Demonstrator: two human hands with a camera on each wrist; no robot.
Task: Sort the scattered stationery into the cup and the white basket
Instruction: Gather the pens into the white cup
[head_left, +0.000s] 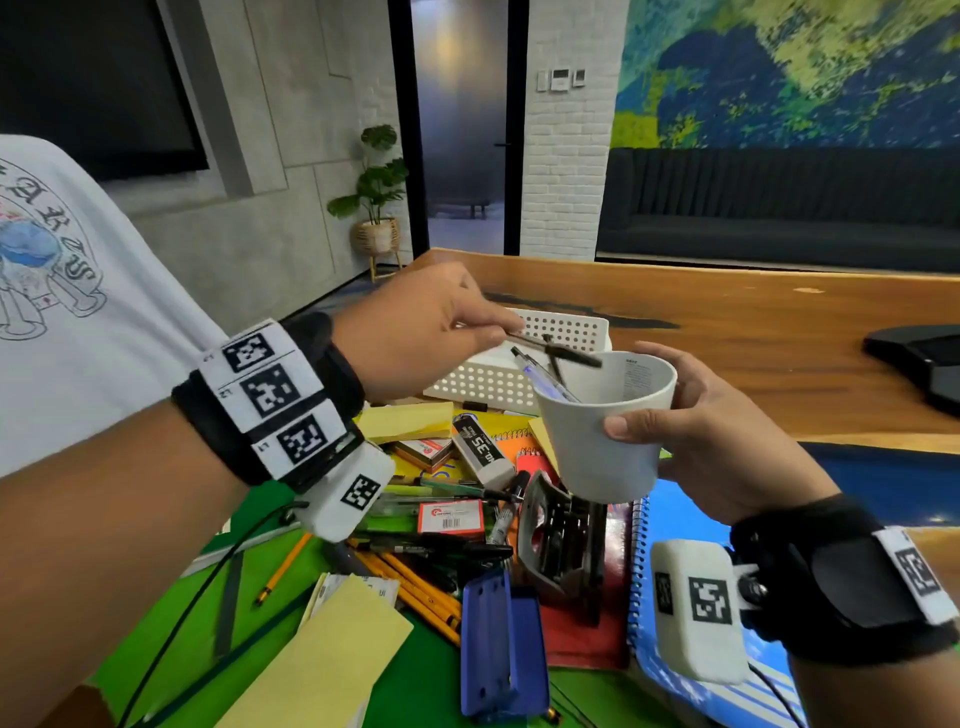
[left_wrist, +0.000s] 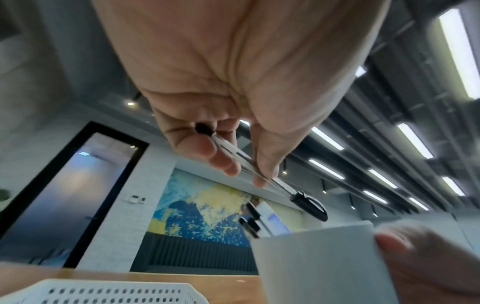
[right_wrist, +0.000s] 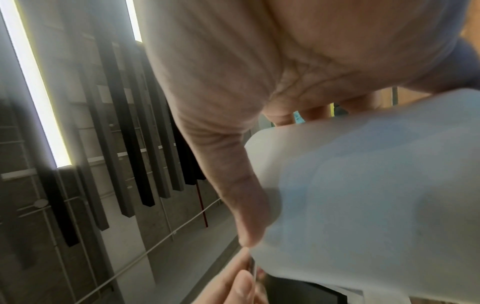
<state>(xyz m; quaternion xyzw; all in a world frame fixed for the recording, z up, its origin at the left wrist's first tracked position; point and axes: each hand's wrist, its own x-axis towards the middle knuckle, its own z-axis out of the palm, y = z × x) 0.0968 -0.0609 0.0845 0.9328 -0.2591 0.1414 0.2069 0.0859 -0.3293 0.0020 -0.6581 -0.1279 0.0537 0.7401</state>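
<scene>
The left hand (head_left: 415, 332) pinches a clear pen with a black cap (head_left: 558, 352) between thumb and fingertips, holding it nearly level with the capped end poking over the rim of the cup (head_left: 597, 431) at about 10 o'clock. To land it well, I would tip the capped end down, steer it past the pens already in the cup (head_left: 543, 375) (they lean toward the same side), and let go only once it is well inside. The left wrist is raised above the pile, knuckles up, fingers pointing toward 3 o'clock. Behind, at 12 o'clock from the pile, sits the white basket (head_left: 483, 384). The right hand (head_left: 727, 431) wraps the cup's side, thumb in front and fingers behind, holding it aloft and tilted toward the left hand; a steady tilt should help
</scene>
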